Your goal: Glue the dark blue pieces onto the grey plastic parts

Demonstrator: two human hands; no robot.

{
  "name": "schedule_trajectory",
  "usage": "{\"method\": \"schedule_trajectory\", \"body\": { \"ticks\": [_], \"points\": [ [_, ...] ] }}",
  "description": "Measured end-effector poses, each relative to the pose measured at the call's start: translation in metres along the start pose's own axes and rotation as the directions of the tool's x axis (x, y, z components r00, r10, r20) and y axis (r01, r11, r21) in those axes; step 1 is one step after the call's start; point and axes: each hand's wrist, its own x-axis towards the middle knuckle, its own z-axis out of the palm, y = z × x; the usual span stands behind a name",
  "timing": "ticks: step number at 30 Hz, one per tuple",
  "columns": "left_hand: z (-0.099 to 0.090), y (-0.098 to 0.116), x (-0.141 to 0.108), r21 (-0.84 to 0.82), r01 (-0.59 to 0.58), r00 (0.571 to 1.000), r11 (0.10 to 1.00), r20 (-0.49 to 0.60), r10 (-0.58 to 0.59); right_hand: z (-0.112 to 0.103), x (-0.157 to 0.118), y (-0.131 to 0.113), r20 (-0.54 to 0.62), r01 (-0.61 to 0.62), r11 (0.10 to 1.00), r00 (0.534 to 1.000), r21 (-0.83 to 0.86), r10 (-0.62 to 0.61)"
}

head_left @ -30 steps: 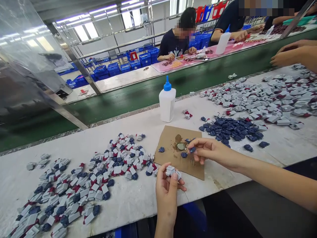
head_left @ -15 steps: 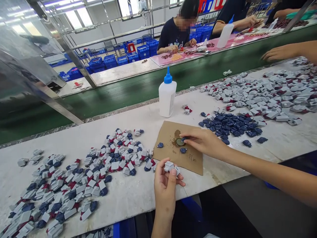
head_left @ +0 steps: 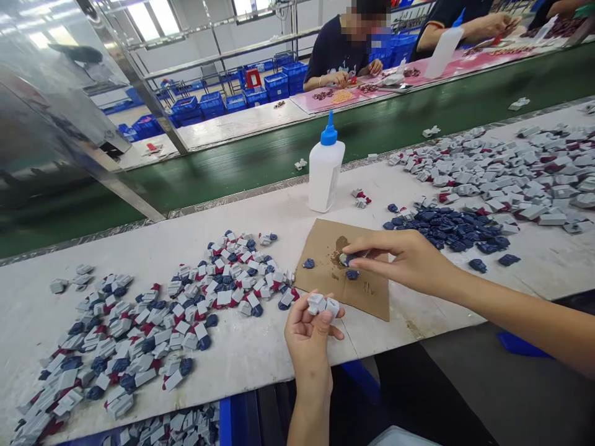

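Note:
My left hand (head_left: 310,337) is closed round a light grey plastic piece (head_left: 323,305), held up in front of the cardboard between thumb and fingers. Over the cardboard (head_left: 372,303), my right hand (head_left: 404,257) pinches a small dark blue plastic piece (head_left: 349,259) between thumb and fingertips. A wet brown stain (head_left: 343,243) marks the cardboard beside those fingertips. Two more pieces lie on it: one blue piece (head_left: 308,263) at the left and another blue piece (head_left: 352,274) just below the right fingertips.
A white bottle with blue nozzle (head_left: 325,176) stands behind the cardboard. Grey, red and blue assembled pieces (head_left: 181,322) spread leftward. A blue pile (head_left: 458,229) and a grey-and-red pile (head_left: 506,179) lie right. Beyond the green conveyor (head_left: 232,167), people sit working.
The round dish seen under my right fingertips is now hidden by the blue piece and fingers. The other person's hand at right has left view. More grey pieces show on the conveyor.

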Motion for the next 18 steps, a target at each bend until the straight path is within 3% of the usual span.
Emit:
{"method": "schedule_trajectory", "body": {
  "ticks": [2,4,7,11,18],
  "points": [
    [0.0,0.0,0.001,-0.024,-0.011,1.0,1.0,-0.007,0.011,-0.002,-0.004,-0.016,0.054,-0.055,0.99,0.997,0.13,0.048],
    [-0.001,0.0,0.001,-0.03,-0.022,1.0,0.999,-0.006,0.022,0.0,-0.008,-0.025,0.106,-0.02,0.981,0.994,0.192,0.0],
    [-0.002,-0.001,0.001,-0.002,-0.014,1.0,1.0,0.025,0.015,0.008,-0.011,-0.03,0.124,0.04,0.972,0.99,0.232,-0.07],
    [-0.006,-0.001,0.002,0.031,0.003,0.998,1.0,0.064,-0.005,0.014,-0.011,-0.029,0.154,0.031,0.968,0.985,0.25,-0.071],
    [-0.005,-0.001,0.003,0.044,-0.019,0.999,0.999,0.044,0.017,0.02,-0.015,-0.03,0.08,0.104,0.968,0.989,0.227,-0.125]
  ]
}}
